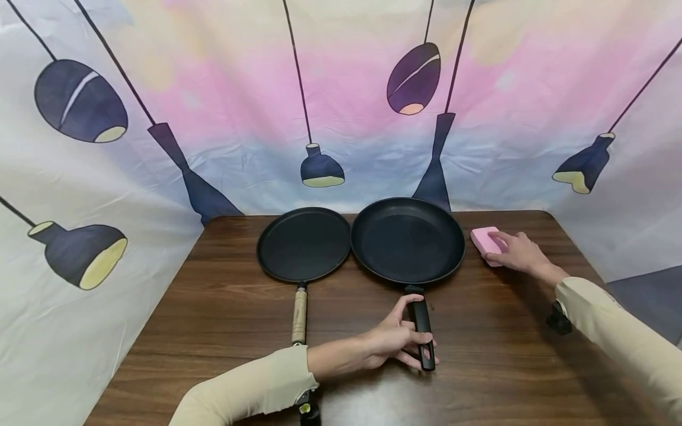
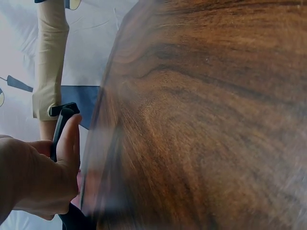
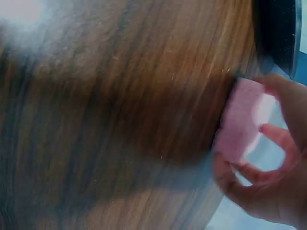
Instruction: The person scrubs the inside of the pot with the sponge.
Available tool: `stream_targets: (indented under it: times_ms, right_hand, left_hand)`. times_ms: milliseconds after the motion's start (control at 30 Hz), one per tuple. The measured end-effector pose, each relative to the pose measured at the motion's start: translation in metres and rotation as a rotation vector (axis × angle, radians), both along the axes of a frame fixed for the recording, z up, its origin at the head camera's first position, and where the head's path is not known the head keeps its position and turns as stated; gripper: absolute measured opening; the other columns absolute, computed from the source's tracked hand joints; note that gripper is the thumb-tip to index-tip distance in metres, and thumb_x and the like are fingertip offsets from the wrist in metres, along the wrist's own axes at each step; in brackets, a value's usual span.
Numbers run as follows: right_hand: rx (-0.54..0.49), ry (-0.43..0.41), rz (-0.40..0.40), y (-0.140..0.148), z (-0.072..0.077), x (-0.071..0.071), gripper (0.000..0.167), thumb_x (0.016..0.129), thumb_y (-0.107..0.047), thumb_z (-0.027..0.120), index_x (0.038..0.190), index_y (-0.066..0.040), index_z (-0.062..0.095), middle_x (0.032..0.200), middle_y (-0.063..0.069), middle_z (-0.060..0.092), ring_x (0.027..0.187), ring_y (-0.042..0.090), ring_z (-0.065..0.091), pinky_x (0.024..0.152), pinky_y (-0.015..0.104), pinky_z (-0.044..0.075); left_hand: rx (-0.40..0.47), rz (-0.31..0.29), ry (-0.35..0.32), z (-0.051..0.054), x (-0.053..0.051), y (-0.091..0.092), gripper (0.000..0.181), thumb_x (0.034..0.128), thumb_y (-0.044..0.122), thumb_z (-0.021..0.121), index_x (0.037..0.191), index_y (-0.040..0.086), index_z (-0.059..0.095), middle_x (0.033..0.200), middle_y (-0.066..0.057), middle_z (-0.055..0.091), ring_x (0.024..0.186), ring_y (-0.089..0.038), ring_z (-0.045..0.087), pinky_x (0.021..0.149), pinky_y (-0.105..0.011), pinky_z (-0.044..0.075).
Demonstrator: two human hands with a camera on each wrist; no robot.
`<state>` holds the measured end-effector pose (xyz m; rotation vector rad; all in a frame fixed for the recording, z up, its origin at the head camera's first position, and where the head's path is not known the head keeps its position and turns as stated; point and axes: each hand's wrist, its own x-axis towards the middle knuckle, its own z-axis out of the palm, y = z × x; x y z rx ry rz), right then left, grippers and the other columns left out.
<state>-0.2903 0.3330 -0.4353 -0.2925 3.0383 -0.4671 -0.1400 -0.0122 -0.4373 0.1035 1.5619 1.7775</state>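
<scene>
In the head view a large black frying pan (image 1: pixel 407 242) lies on the table, its black handle (image 1: pixel 421 313) toward me. My left hand (image 1: pixel 388 341) grips that handle, thumb and fingers around it. In the left wrist view the handle's end (image 2: pixel 68 108) sticks out past the thumb of the left hand (image 2: pixel 41 175). To the pan's right, my right hand (image 1: pixel 521 253) holds a pink sponge (image 1: pixel 483 241) at the tabletop. The right wrist view shows the right hand's (image 3: pixel 283 187) fingers and thumb at the sponge's (image 3: pixel 237 122) edges.
A smaller, shallow black pan (image 1: pixel 303 244) with a wooden handle (image 1: pixel 299 313) lies left of the big one, their rims meeting or nearly so. Behind the brown wooden table (image 1: pixel 213 296) hangs a cloth backdrop (image 1: pixel 240 89) printed with lamps.
</scene>
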Motion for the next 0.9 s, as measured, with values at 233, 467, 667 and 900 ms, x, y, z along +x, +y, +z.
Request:
stream_targets:
  times_ms: [233, 467, 667, 900]
  right_hand:
    - [0.035, -0.092, -0.006, -0.005, -0.002, 0.003, 0.078, 0.091, -0.043, 0.071, 0.145, 0.003, 0.038, 0.128, 0.045, 0.049, 0.11, 0.056, 0.05, 0.089, 0.072, 0.048]
    - [0.041, -0.089, -0.04, -0.005, -0.003, 0.005, 0.082, 0.09, -0.046, 0.071, 0.146, 0.002, 0.036, 0.127, 0.045, 0.047, 0.108, 0.055, 0.051, 0.088, 0.07, 0.049]
    - [0.071, -0.116, -0.053, -0.005, 0.001, 0.006, 0.08, 0.092, -0.045, 0.067, 0.148, 0.001, 0.032, 0.127, 0.047, 0.043, 0.103, 0.057, 0.054, 0.087, 0.071, 0.05]
    - [0.106, -0.137, -0.086, -0.004, 0.009, 0.007, 0.093, 0.097, -0.056, 0.059, 0.152, 0.007, 0.019, 0.132, 0.05, 0.04, 0.11, 0.063, 0.052, 0.089, 0.073, 0.048]
  left_hand:
    - [-0.021, -0.01, -0.01, 0.001, 0.004, -0.004, 0.069, 0.0971, 0.001, 0.066, 0.146, 0.033, 0.03, 0.111, -0.019, 0.073, 0.094, -0.04, 0.076, 0.072, -0.044, 0.066]
    - [0.016, -0.08, -0.023, -0.001, -0.002, -0.01, 0.071, 0.0977, 0.001, 0.065, 0.149, 0.034, 0.029, 0.112, -0.019, 0.073, 0.092, -0.031, 0.076, 0.08, -0.043, 0.065]
    - [0.051, -0.159, -0.058, 0.002, -0.021, -0.031, 0.082, 0.1009, -0.002, 0.058, 0.163, 0.033, 0.016, 0.13, -0.024, 0.064, 0.108, -0.037, 0.072, 0.099, -0.045, 0.059]
    - [-0.001, -0.153, 0.052, 0.014, -0.052, -0.087, 0.078, 0.1055, 0.005, 0.053, 0.166, 0.022, 0.006, 0.152, -0.03, 0.046, 0.135, -0.043, 0.055, 0.114, -0.049, 0.048]
